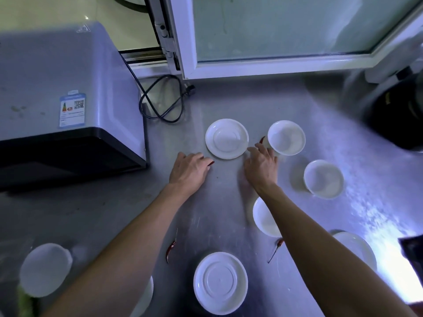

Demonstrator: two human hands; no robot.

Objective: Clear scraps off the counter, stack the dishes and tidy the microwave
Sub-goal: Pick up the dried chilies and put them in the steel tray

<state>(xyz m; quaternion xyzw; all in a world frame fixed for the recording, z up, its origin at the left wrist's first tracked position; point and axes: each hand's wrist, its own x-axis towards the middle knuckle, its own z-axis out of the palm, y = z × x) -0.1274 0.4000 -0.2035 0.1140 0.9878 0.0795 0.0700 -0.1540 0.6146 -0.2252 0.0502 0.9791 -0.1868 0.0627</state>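
Several white dishes lie spread over the steel counter (229,94). A white saucer (226,138) sits at the centre, with a white bowl (286,137) to its right. My left hand (190,171) rests just left of the saucer, fingers curled over a red chili scrap (211,163). My right hand (261,165) reaches between saucer and bowl, fingers spread, beside a second red chili (262,139). Two more chilies (171,248) (275,249) lie nearer me. The grey microwave (64,99) stands at the left.
Another bowl (324,179) sits right of my right arm, and one bowl (265,219) is partly under it. A near saucer (220,282), a plate (357,248) and a bowl (45,268) lie close to me. A black cord (164,99) coils behind the microwave; a dark pot (398,115) is far right.
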